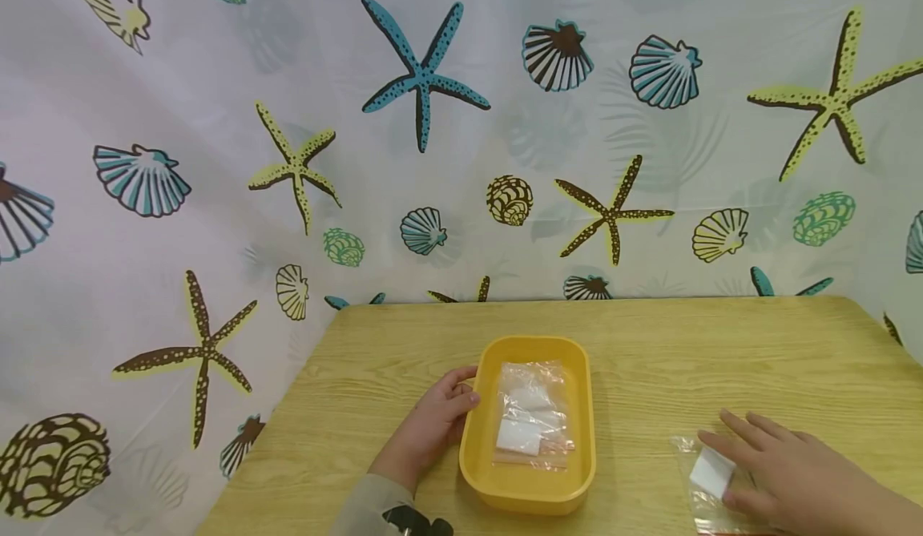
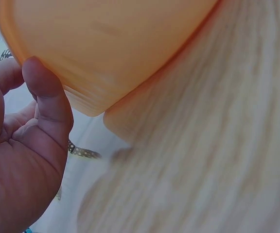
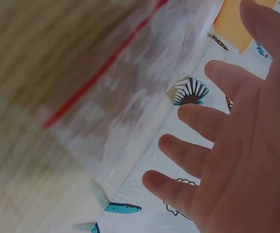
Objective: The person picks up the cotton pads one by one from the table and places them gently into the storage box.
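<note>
A yellow plastic tub (image 1: 593, 440) stands on the table, and my left hand (image 1: 436, 416) grips its left rim between thumb and fingers. In the left wrist view the thumb (image 2: 45, 85) lies against the tub wall (image 2: 106, 53). Inside the tub are clear zip bags (image 1: 534, 380) with white pieces in them; how many overlap I cannot tell. To the right, another clear zip bag (image 1: 685, 460) with a white square piece (image 1: 711, 472) lies on the table. My right hand (image 1: 796, 472) hovers over that bag, fingers spread. Its red zip strip (image 3: 103, 70) shows in the right wrist view.
The wood-grain table (image 1: 404, 344) reaches back to a hanging white curtain (image 1: 461, 175) printed with starfish and shells. More curtain hangs along the left side. Bare tabletop lies between the tub and the right-hand bag.
</note>
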### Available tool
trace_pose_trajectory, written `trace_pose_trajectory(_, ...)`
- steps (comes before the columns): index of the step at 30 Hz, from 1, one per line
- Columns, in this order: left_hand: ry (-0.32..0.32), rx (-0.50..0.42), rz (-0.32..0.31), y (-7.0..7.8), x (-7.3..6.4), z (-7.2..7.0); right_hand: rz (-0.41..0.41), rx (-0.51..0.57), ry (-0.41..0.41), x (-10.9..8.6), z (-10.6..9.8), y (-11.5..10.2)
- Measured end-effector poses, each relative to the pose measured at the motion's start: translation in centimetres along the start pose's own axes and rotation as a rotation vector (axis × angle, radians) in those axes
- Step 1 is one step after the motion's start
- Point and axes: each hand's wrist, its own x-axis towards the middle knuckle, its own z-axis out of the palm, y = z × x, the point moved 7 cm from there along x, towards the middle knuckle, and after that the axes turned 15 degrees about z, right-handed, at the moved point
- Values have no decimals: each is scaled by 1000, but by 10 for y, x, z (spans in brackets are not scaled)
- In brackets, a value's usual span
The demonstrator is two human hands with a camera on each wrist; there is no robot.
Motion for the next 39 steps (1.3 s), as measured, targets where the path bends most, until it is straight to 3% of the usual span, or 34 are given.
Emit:
trace_pose_trajectory(6,0,8,6,3,-1,0,47,0,-50,-4,4,7)
trace_pose_trajectory(15,7,3,5,0,0,1,3,43,-107,-10,15,7)
trace_pose_trajectory(25,5,6,11,1,1,3,-60,25,-44,-11,15,1)
trace_pose_trajectory(35,12,10,12,2,0,1,-45,-36,-34,-6,17,-5)
trace_pose_trajectory(39,12,20,7,1,0,1,-60,-71,5,-7,15,-8)
